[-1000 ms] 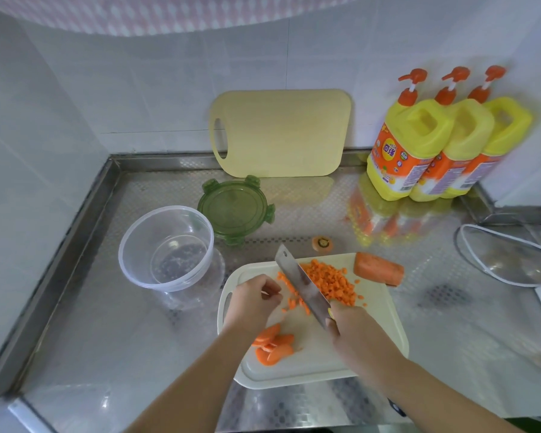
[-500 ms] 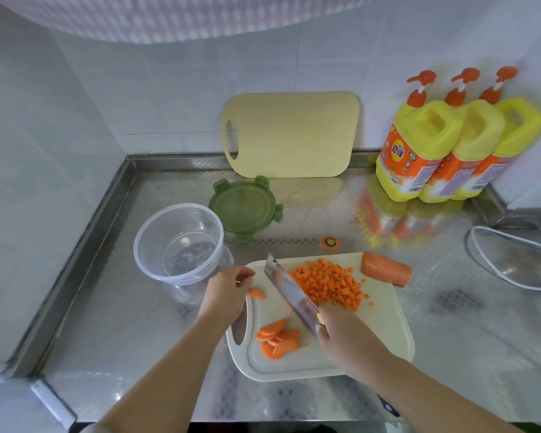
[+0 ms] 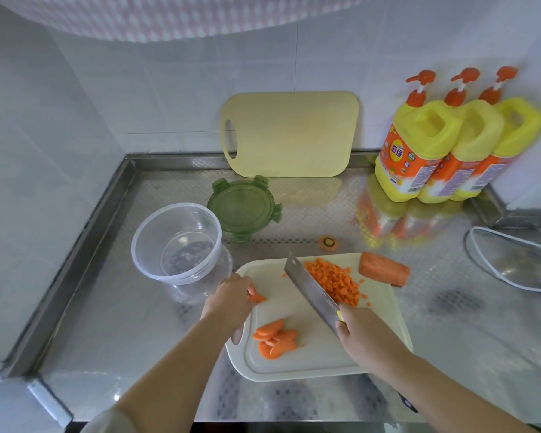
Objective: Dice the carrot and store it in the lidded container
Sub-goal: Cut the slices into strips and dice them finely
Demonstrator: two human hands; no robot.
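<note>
Carrot slice (image 3: pixel 256 297) pinched in left hand (image 3: pixel 230 300) fingers; right hand (image 3: pixel 361 334) fingers grip knife (image 3: pixel 311 292).

Left grip (image 3: pixel 231 300) curled, pinching; right grip (image 3: pixel 361 334) clenched; both forearms extended.

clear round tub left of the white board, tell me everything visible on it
The clear round plastic container is see-through, with a wide thick rim and walls tapering to a narrower base. It is upright, lid off, with nothing inside. It stands on the patterned steel counter, left of the white cutting board. Its green round lid lies flat just behind it to the right.
</note>
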